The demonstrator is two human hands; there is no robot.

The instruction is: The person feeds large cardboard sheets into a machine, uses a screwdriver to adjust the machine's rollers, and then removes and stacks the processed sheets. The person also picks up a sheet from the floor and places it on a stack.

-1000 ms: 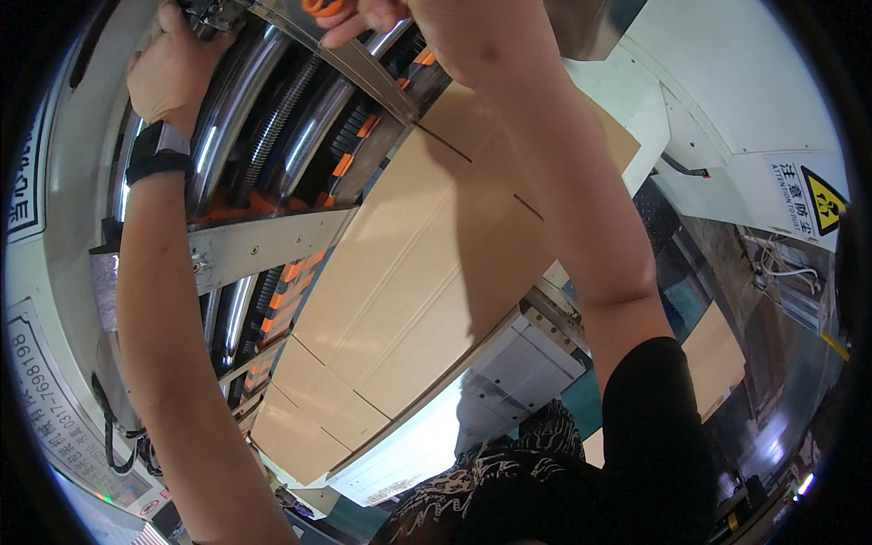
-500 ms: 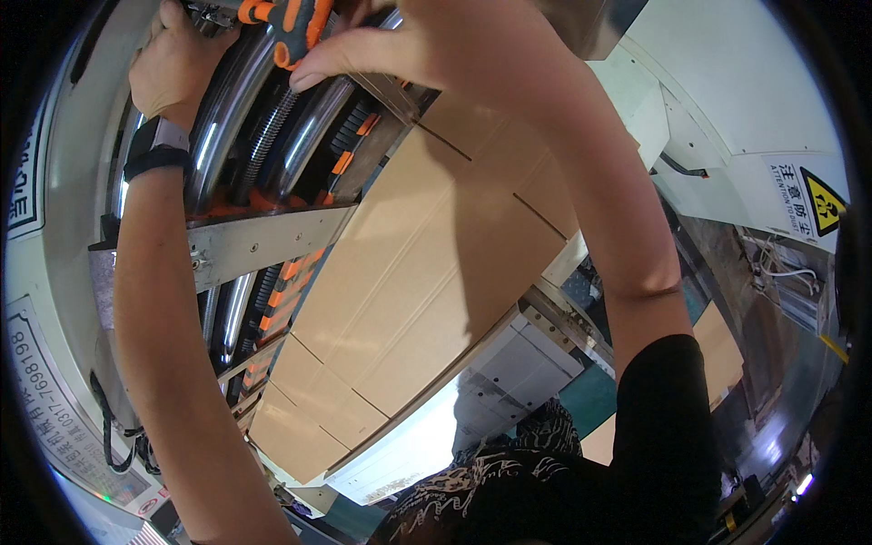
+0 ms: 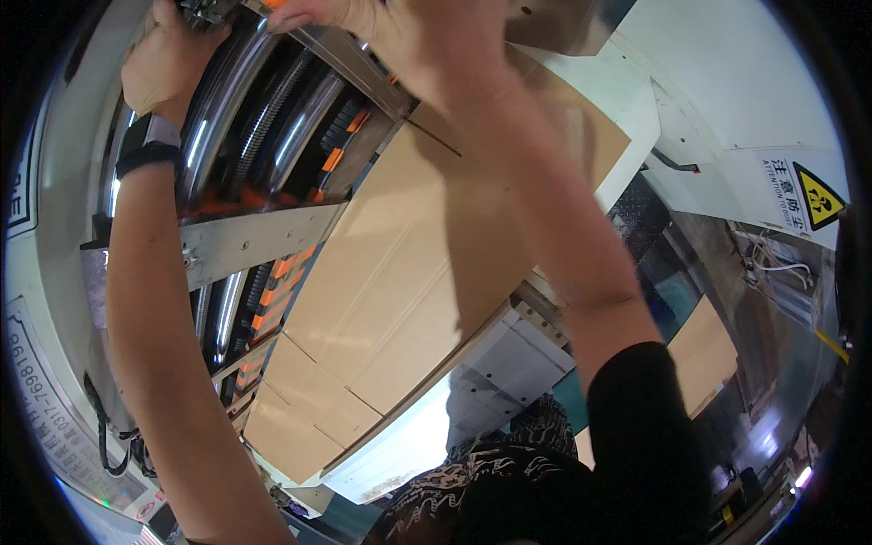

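Note:
My left hand (image 3: 168, 68), with a dark band on its wrist, is at the machine's upper left. Its thumb and forefinger curve around a small metal fitting (image 3: 207, 11); the other fingers are hidden. My right hand (image 3: 409, 36) is at the upper edge, its thumb stretched left against a bit of orange tool handle (image 3: 272, 4). Most of that tool and the right fingertips lie outside the picture. Below both hands run shiny metal rollers (image 3: 222, 109) and a threaded rod (image 3: 272, 113).
Creased, slotted brown cardboard sheets (image 3: 381, 300) lie to the right of the rollers. A pale metal crossbar (image 3: 259, 236) spans the rollers. On the right stands a white machine panel (image 3: 745, 91) with a yellow warning sign (image 3: 819, 196). More cardboard (image 3: 704, 354) lies beyond my right arm.
My right hand has moved up and left with the orange-and-grey tool, now nearly out of view. My left hand stays at the fitting. The whole view has shifted slightly.

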